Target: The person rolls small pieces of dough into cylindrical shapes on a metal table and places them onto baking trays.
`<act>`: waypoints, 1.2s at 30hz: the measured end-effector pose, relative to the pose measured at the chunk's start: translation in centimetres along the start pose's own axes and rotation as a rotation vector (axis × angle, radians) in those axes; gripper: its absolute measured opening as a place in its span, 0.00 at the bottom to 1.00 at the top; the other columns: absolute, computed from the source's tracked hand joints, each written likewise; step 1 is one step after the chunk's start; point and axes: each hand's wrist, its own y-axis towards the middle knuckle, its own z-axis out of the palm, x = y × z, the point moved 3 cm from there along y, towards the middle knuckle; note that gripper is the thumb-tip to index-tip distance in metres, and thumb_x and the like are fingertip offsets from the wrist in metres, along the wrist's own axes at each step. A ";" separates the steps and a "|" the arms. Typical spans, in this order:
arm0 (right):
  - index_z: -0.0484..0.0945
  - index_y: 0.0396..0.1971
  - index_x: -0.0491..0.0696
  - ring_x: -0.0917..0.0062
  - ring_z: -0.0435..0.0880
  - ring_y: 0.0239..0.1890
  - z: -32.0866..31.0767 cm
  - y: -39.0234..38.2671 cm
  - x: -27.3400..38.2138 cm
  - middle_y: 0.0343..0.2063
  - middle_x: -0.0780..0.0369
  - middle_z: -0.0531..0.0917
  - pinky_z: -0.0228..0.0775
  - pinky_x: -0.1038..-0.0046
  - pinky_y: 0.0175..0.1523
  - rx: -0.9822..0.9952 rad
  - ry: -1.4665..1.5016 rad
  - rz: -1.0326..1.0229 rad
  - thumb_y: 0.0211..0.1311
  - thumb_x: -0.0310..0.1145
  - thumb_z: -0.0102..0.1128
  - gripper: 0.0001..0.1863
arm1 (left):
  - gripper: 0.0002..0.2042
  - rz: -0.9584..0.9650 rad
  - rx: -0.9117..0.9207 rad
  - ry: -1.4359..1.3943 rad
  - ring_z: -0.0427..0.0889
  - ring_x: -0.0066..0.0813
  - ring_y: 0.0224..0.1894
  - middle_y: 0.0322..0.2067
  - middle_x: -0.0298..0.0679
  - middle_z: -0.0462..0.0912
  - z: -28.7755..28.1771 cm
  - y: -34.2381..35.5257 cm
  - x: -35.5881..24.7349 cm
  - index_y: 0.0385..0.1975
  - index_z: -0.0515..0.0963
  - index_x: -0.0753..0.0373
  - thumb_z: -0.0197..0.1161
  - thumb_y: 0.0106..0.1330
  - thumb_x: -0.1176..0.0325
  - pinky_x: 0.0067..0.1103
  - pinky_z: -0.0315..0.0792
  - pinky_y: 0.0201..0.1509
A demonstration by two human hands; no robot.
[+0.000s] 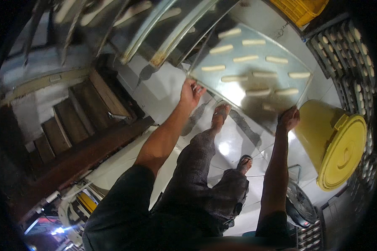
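A flat metal baking tray (267, 49) spans between my two hands, tilted in view. Several pale dough sticks (246, 58) lie spaced out on it. My left hand (191, 93) grips the tray at its left corner, with the fingers curled round the rim. Near the tray's right corner, my right hand (289, 118) is closed on the edge, its fingertips partly hidden. Just ahead and to the left stands a rack of metal trays (155, 37), blurred, with more dough sticks on some of them.
A yellow lidded bin (318, 134) stands close by my right hand. Beyond it are dark trays of small dough pieces (360, 62). A yellow crate (299, 10) is at the top. Wooden shelving (73, 117) is at left, a round fan (299, 205) at lower right. White tiles (224, 148) cover the floor.
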 end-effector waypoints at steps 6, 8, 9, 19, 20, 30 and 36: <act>0.79 0.30 0.40 0.66 0.79 0.26 8.7 2.9 0.1 0.21 0.57 0.80 0.71 0.59 0.35 -0.065 -0.378 -0.224 0.75 0.53 0.51 0.28 | 0.06 0.003 -0.130 0.043 0.78 0.38 0.43 0.41 0.39 0.71 3.6 8.8 -4.6 0.38 0.71 0.59 0.59 0.66 0.68 0.47 0.80 0.60; 0.80 0.29 0.41 0.66 0.80 0.28 10.1 1.6 -1.0 0.22 0.57 0.81 0.72 0.59 0.37 0.002 -0.254 -0.113 0.76 0.53 0.50 0.28 | 0.05 0.012 -0.169 0.046 0.78 0.42 0.43 0.41 0.39 0.72 2.7 10.3 -6.0 0.38 0.71 0.58 0.60 0.67 0.69 0.50 0.78 0.61; 0.80 0.29 0.41 0.66 0.81 0.28 10.9 0.8 -1.2 0.23 0.57 0.81 0.73 0.59 0.37 0.045 -0.190 -0.060 0.77 0.54 0.50 0.29 | 0.05 0.036 -0.120 0.049 0.78 0.42 0.43 0.41 0.39 0.72 1.6 11.1 -6.5 0.37 0.71 0.57 0.60 0.68 0.68 0.50 0.78 0.61; 0.71 0.57 0.47 0.77 0.79 0.45 15.7 -7.7 -2.1 0.46 0.63 0.81 0.77 0.70 0.47 0.620 0.443 0.227 0.68 0.45 0.66 0.25 | 0.19 0.030 0.079 0.888 0.81 0.35 0.55 0.55 0.41 0.80 -1.9 2.0 -3.2 0.65 0.71 0.59 0.54 0.78 0.63 0.34 0.76 0.63; 0.73 0.55 0.45 0.76 0.80 0.43 17.6 -8.2 -1.9 0.42 0.61 0.81 0.77 0.69 0.46 0.632 0.405 0.216 0.68 0.42 0.64 0.23 | 0.21 0.136 0.180 1.180 0.80 0.39 0.58 0.57 0.45 0.80 -2.5 -1.1 -2.4 0.66 0.71 0.61 0.56 0.77 0.61 0.34 0.74 0.64; 0.81 0.53 0.50 0.47 0.86 0.48 35.1 -11.2 15.4 0.46 0.47 0.87 0.79 0.50 0.54 1.322 -0.498 -0.756 0.61 0.32 0.56 0.19 | 0.41 0.393 0.550 1.858 0.67 0.67 0.66 0.67 0.63 0.64 -4.7 -20.6 3.6 0.69 0.64 0.66 0.75 0.57 0.58 0.48 0.67 0.70; 0.70 0.69 0.53 0.54 0.85 0.52 21.5 -13.2 9.2 0.53 0.48 0.84 0.77 0.56 0.57 1.333 -0.511 -0.749 0.72 0.34 0.52 0.26 | 0.40 0.258 0.468 1.946 0.65 0.59 0.71 0.69 0.56 0.66 -5.4 -22.8 6.9 0.70 0.67 0.61 0.72 0.60 0.49 0.47 0.65 0.72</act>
